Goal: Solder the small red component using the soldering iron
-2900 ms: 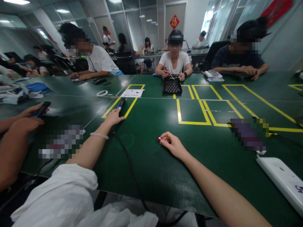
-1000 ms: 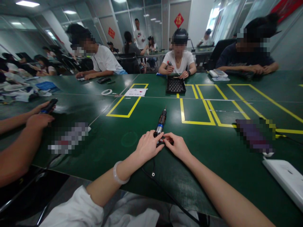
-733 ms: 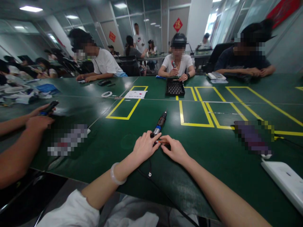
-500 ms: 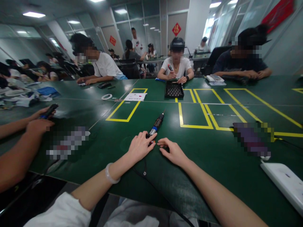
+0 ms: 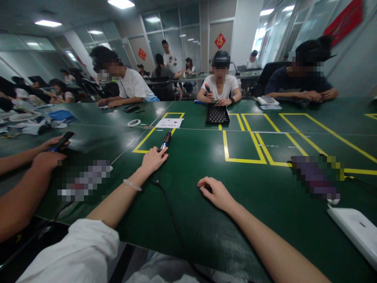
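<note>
My left hand (image 5: pixel 153 160) is closed around the rear of a corded electric screwdriver (image 5: pixel 165 140). Its dark front end points away from me, over the lower edge of a yellow tape outline. A black cord (image 5: pixel 169 204) trails from behind that hand toward the table's near edge. Resting on the green table (image 5: pixel 188 232), my right hand (image 5: pixel 216 192) has loosely curled fingers, with the thumb apart and nothing visible in it. The screwdriver's tip is hard to make out against the tape and table.
Yellow tape outlines (image 5: pixel 246 160) mark the table. A printed sheet (image 5: pixel 170 123) and a white tape roll (image 5: pixel 134 123) lie ahead. Across the table, a person holds a red-handled tool (image 5: pixel 207 88) over a black tray (image 5: pixel 217 121). A white power strip (image 5: pixel 352 224) is at right; a neighbour's hands are at left.
My left hand has moved the electric screwdriver left and forward, away from my right hand, to the left tape outline. The cord has followed. My right hand stays in about the same place.
</note>
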{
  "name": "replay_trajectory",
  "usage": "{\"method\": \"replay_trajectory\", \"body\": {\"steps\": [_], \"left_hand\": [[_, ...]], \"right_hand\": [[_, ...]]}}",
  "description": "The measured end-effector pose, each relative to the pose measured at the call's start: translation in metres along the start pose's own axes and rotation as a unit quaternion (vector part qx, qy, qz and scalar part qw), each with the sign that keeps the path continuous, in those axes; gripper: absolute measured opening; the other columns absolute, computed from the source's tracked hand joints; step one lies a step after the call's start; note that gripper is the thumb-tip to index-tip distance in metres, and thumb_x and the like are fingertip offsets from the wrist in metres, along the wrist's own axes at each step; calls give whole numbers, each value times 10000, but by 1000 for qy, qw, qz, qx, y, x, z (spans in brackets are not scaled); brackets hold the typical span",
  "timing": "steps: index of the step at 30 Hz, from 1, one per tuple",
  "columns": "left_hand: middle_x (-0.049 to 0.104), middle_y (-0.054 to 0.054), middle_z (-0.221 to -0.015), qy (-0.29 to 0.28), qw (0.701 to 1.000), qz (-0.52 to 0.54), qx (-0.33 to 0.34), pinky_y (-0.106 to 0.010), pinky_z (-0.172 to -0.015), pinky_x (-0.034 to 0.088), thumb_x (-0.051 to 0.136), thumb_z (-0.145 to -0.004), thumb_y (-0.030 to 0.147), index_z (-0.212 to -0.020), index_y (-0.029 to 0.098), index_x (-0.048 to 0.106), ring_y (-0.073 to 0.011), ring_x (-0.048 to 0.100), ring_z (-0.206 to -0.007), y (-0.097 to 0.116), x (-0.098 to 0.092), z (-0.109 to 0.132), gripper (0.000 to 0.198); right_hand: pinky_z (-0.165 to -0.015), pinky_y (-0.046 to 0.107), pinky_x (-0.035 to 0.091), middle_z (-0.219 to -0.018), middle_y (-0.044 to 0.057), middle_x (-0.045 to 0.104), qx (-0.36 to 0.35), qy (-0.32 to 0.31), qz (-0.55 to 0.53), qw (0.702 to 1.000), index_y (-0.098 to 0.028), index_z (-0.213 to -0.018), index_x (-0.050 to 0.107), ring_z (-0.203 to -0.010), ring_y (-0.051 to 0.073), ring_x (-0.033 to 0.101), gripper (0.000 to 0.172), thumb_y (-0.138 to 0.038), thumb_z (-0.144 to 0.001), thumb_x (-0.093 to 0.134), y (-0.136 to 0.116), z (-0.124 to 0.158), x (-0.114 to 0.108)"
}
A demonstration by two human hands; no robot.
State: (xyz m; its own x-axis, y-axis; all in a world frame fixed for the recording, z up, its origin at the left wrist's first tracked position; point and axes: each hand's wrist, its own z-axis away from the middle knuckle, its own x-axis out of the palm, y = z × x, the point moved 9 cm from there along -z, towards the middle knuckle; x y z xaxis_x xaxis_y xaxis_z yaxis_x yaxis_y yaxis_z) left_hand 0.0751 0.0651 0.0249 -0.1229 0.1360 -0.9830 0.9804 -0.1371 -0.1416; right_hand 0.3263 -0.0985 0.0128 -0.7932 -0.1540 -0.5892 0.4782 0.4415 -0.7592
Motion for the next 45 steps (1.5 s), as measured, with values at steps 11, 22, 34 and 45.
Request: {"method": "replay_trajectory", "body": {"steps": [11,22,34,45], "left_hand": [[408,-136,-1346,20,999,-37,-18,-408,-868,419,365,-957,425,-1350,285,478,-313,434,-1143,-55,8,-34,432],[497,-196,-1239,30,998,-42,-23,-404,-813,448,358,-948,282,-1186,131,536,-319,489,-1088,-33,4,-25,333],[501,-196,-1254,32,999,-33,-17,-413,-776,447,356,-951,280,-1173,148,542,-323,512,-1042,-34,4,-26,318],[630,-88,-1126,23,991,-38,123,-437,-1056,218,348,-915,138,-1096,215,648,-239,486,-1119,-17,15,-35,359]], "right_hand": [[-800,312,476,-903,33,670,10,-9,12,1000,-205,-971,629,-867,174,618,136,-142,-876,554,2,-1,2],[-794,323,480,-899,37,670,8,-11,20,1000,-211,-964,634,-867,185,612,133,-150,-879,552,0,-1,2],[-799,326,479,-900,40,673,7,-14,25,1000,-208,-965,643,-871,188,610,137,-144,-877,559,-2,-2,1],[-793,318,478,-901,36,677,-4,-11,25,1000,-215,-958,644,-863,184,609,135,-148,-880,556,0,-1,1]]}}
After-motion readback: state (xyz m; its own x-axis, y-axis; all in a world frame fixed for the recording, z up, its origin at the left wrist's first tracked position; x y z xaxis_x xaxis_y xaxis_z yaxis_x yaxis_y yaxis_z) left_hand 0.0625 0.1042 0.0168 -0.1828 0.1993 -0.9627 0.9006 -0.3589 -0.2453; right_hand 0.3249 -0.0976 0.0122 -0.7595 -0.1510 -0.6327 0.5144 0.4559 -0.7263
